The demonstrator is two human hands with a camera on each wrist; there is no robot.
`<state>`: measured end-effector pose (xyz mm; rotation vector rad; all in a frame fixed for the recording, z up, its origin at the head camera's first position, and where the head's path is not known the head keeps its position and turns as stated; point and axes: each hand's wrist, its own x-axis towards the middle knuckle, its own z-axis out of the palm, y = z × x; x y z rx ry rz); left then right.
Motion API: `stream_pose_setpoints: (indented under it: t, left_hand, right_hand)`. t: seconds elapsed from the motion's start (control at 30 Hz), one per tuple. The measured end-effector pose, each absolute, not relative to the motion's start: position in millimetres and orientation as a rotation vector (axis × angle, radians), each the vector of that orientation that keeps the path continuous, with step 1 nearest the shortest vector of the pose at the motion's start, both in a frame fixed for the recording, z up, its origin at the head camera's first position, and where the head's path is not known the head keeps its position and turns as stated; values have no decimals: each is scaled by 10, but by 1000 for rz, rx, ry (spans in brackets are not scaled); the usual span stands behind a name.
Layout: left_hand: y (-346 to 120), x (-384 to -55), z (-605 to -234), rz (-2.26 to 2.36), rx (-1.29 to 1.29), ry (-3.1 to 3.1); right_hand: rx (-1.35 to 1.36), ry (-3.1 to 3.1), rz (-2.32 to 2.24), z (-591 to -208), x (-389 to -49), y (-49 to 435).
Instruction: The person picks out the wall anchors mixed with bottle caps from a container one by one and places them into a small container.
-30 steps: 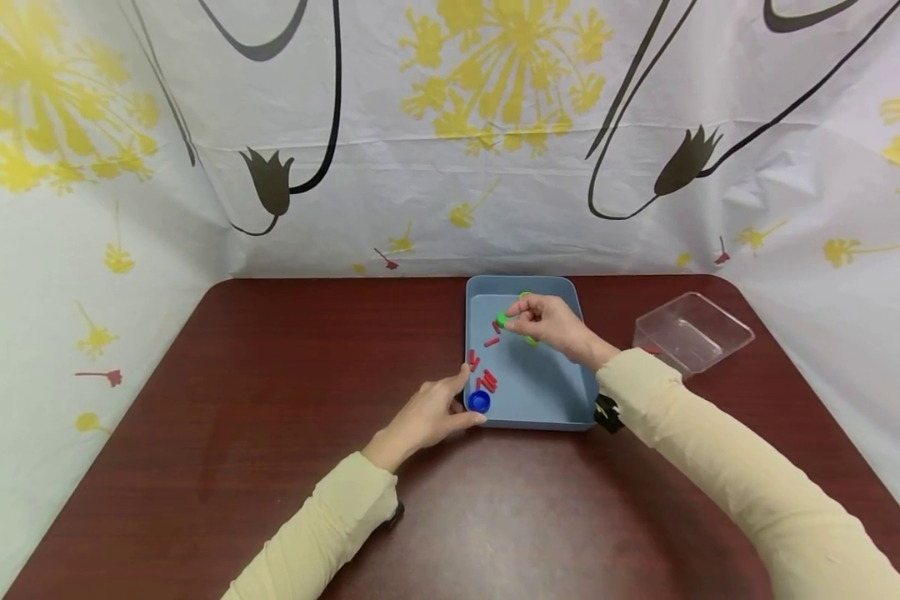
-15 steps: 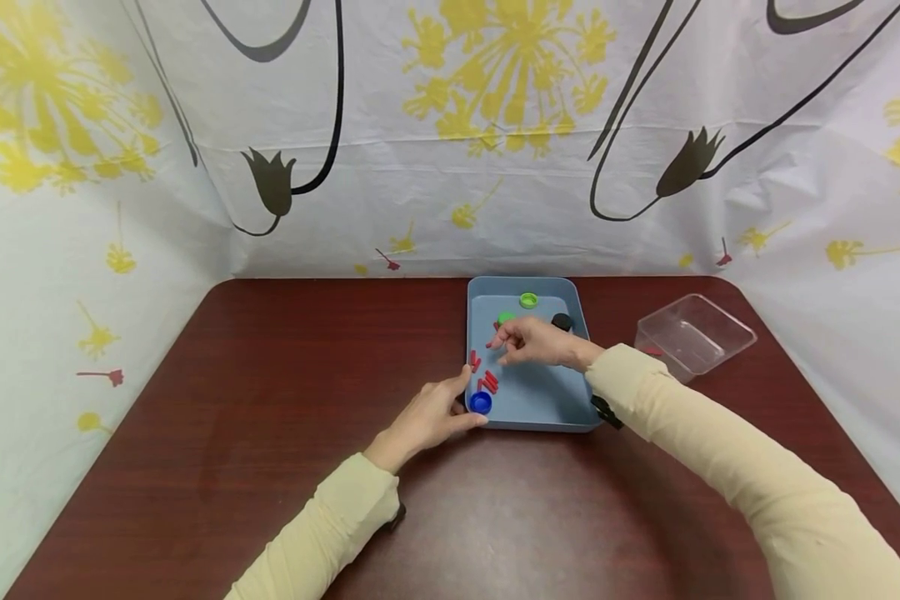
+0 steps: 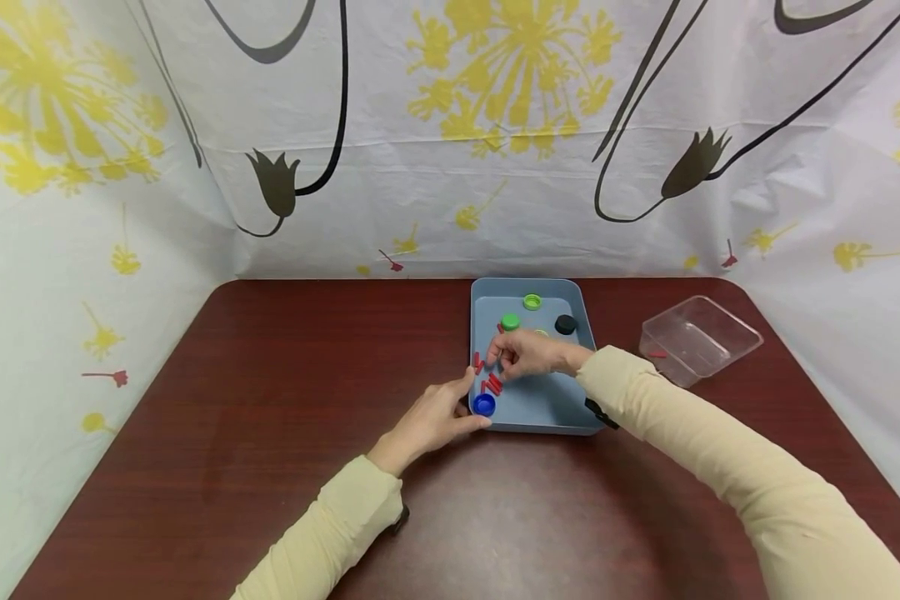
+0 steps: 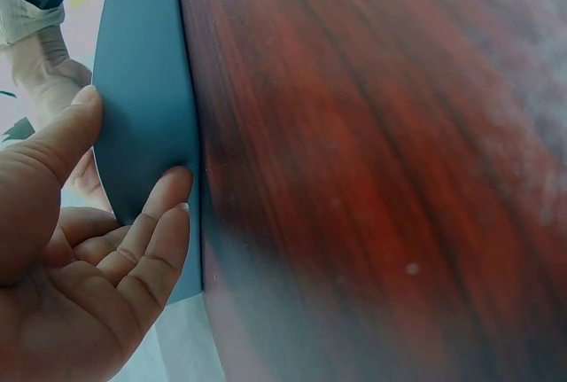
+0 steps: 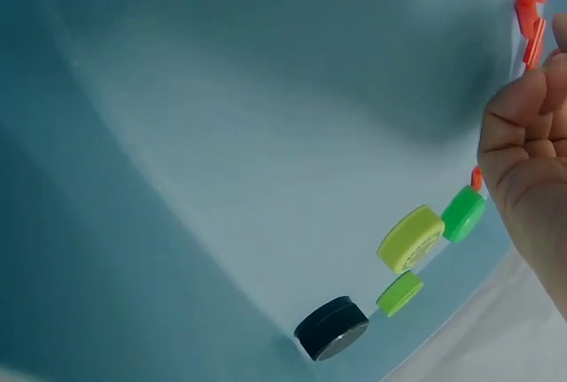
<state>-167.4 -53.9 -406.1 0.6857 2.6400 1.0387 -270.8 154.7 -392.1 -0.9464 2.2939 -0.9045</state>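
Observation:
A shallow blue-grey tray [image 3: 543, 408] lies on the table. My left hand [image 3: 431, 417] holds its near left corner. In the left wrist view, the thumb is at the rim and the fingers lie against the outer wall. My right hand [image 3: 528, 354] is low over the tray's left part, thumb and forefinger apart, close to several small red sticks [image 3: 494, 383]. In the right wrist view, its fingertips are right at a red stick. A blue bottle cap [image 3: 483, 405] sits in the near left corner. Beyond the right hand is a green cap [image 3: 510, 322].
Farther back in the tray are a lime cap [image 3: 532, 302], a black cap [image 3: 566, 324] and a yellow-green cap [image 5: 411, 238] partly behind the right hand in the head view. A clear plastic box [image 3: 697, 337] stands right of the tray. A patterned sheet [image 3: 420, 208] hangs behind the table.
My right hand has let go of the green cap at the tray's far left and come nearer along the red sticks. My left hand keeps its place at the corner.

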Motion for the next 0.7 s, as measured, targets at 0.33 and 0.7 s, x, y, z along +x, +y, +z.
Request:
stream_pose_setpoints:
  t: [0.33, 0.7]
  left_hand:
    - [-528, -1667, -4080, 1056, 690, 2650]
    - [-531, -1669, -4083, 1059, 687, 2649]
  right_hand:
    - [-917, 2275, -849, -3952, -2700, 1523]
    - [-960, 2310, -780, -3965, -2689, 1507]
